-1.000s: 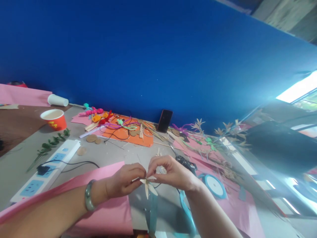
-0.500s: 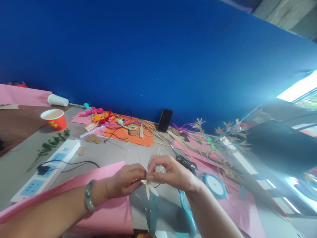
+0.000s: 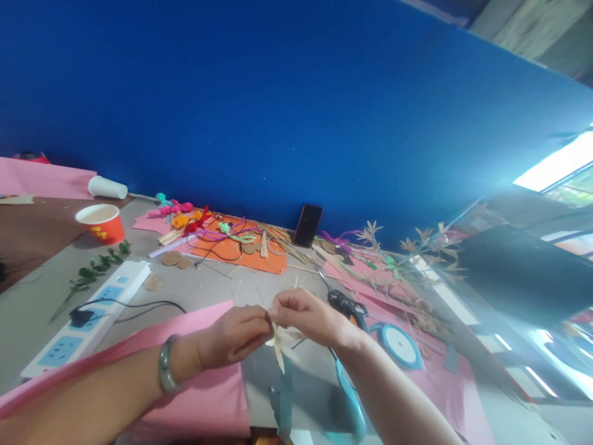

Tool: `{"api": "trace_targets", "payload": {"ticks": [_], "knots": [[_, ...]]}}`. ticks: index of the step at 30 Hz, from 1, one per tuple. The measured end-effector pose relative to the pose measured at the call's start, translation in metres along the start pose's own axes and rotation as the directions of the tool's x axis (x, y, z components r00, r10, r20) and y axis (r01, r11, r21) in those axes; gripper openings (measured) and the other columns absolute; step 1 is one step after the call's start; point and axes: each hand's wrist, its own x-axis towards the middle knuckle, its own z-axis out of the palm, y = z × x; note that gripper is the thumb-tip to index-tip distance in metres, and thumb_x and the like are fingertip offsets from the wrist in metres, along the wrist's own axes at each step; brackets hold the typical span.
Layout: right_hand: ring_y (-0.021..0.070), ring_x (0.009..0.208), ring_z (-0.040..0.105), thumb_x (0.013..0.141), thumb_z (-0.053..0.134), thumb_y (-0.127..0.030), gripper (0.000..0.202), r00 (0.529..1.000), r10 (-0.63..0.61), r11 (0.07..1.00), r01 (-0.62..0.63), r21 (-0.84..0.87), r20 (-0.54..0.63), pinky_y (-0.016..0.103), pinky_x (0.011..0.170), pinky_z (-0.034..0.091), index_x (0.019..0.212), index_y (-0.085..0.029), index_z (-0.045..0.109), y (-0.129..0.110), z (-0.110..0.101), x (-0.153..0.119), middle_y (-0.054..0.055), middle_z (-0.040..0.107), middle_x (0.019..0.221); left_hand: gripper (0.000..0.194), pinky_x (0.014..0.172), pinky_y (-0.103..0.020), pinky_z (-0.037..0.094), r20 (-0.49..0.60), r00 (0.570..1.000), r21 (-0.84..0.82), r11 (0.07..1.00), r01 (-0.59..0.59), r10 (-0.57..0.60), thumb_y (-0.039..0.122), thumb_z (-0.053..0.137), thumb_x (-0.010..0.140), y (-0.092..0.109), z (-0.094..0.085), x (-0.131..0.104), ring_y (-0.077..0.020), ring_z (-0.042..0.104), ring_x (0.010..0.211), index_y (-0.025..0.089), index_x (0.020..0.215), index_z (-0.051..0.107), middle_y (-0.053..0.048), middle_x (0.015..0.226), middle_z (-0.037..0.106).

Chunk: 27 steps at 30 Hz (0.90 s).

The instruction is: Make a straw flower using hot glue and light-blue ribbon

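Note:
My left hand (image 3: 238, 337), with a bangle (image 3: 168, 364) on its wrist, is closed in a pinch at the middle of the table. Against its fingertips, my right hand (image 3: 306, 316) pinches too. A pale, straw-coloured flower (image 3: 278, 355) with long narrow petals hangs from between the fingers of both hands. Its centre is hidden by the fingertips. Below the flower runs a teal ribbon (image 3: 286, 395). Just right of my right hand lies a black glue gun (image 3: 345, 304), and beyond it a ribbon roll (image 3: 401, 346) with a white face.
On the left stand a red paper cup (image 3: 102, 230) and a power strip (image 3: 92, 315), with a green leafy sprig (image 3: 95, 269) between them. Craft scraps lie on orange paper (image 3: 264, 264) at the back. A phone (image 3: 308, 225) leans against the blue wall (image 3: 259, 111). Pink paper (image 3: 204, 402) covers the front.
My right hand's fingers have drawn in closer and lower over my left fingertips, closing the loop they formed. The flower has turned slightly between them.

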Motion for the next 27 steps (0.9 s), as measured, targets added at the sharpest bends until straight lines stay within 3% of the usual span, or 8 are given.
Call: {"api": "trace_targets", "payload": {"ticks": [7,11,14,18,21,24,27], "knots": [[0.0078,0.051,0.040,0.083,0.053,-0.030,0.032,0.998,0.005,1.000,-0.003,0.030,-0.067,0.021,0.047,0.030,0.054,-0.015,0.052,0.001,0.002,0.005,-0.002,0.048,0.052,0.023,0.074,-0.027,0.051,-0.017,0.999,-0.014,0.999,-0.029,0.029,0.020,0.039,0.095,0.004,-0.003,0.002,-0.0178,0.061,0.083,0.014,0.101,0.060,-0.013,0.089,0.062],[0.0059,0.046,0.031,0.080,0.062,-0.037,0.035,0.993,-0.006,0.994,0.018,0.106,-0.116,0.020,0.043,0.023,0.054,-0.016,0.052,-0.001,0.004,0.007,-0.006,0.042,0.049,0.022,0.074,-0.027,0.052,-0.020,1.000,-0.041,0.999,-0.006,0.005,0.020,0.039,0.095,0.002,-0.002,0.001,-0.0182,0.061,0.083,0.014,0.098,0.061,-0.013,0.088,0.062],[0.0060,0.048,0.035,0.076,0.069,-0.042,0.034,0.990,-0.030,0.984,0.053,0.170,-0.136,0.020,0.046,0.027,0.060,-0.016,0.054,-0.001,0.006,0.006,-0.006,0.045,0.053,0.020,0.074,-0.026,0.052,-0.018,1.000,-0.059,0.998,0.001,-0.002,0.019,0.040,0.094,0.000,-0.001,0.000,-0.0181,0.062,0.083,0.014,0.096,0.060,-0.013,0.089,0.062],[0.0109,0.065,0.053,0.077,0.071,-0.040,0.027,0.972,-0.122,0.962,0.165,0.216,-0.202,0.025,0.063,0.042,0.087,-0.016,0.064,0.003,-0.002,0.002,0.000,0.060,0.073,0.020,0.075,-0.027,0.052,0.004,1.000,-0.097,0.995,0.009,-0.009,0.017,0.040,0.093,0.002,-0.003,0.002,-0.0183,0.061,0.086,0.013,0.100,0.059,-0.014,0.092,0.063],[0.0181,0.091,0.059,0.075,0.074,-0.038,0.036,0.942,-0.275,0.935,0.309,0.173,-0.192,0.034,0.083,0.044,0.103,-0.019,0.064,0.003,-0.015,-0.003,0.006,0.065,0.099,0.021,0.076,-0.029,0.052,0.008,1.000,-0.129,0.991,0.019,-0.019,0.016,0.041,0.092,0.003,-0.004,0.003,-0.0189,0.060,0.087,0.014,0.104,0.058,-0.014,0.093,0.063],[0.0248,0.120,0.050,0.071,0.078,-0.034,0.034,0.920,-0.387,0.921,0.388,0.012,-0.068,0.044,0.103,0.034,0.100,-0.022,0.066,-0.005,-0.023,-0.009,0.008,0.057,0.127,0.021,0.075,-0.028,0.051,0.035,0.999,-0.118,0.992,0.043,-0.039,0.016,0.043,0.091,0.001,-0.002,0.000,-0.0178,0.060,0.084,0.015,0.106,0.058,-0.013,0.092,0.062],[0.0262,0.133,0.039,0.071,0.079,-0.029,0.029,0.930,-0.366,0.918,0.368,-0.150,0.045,0.045,0.109,0.028,0.097,-0.023,0.069,-0.016,-0.021,-0.013,0.008,0.047,0.140,0.016,0.069,-0.025,0.049,0.048,0.997,-0.062,0.996,0.066,-0.063,0.019,0.046,0.091,-0.004,0.003,-0.005,-0.0160,0.059,0.077,0.016,0.102,0.058,-0.009,0.085,0.060]]}}
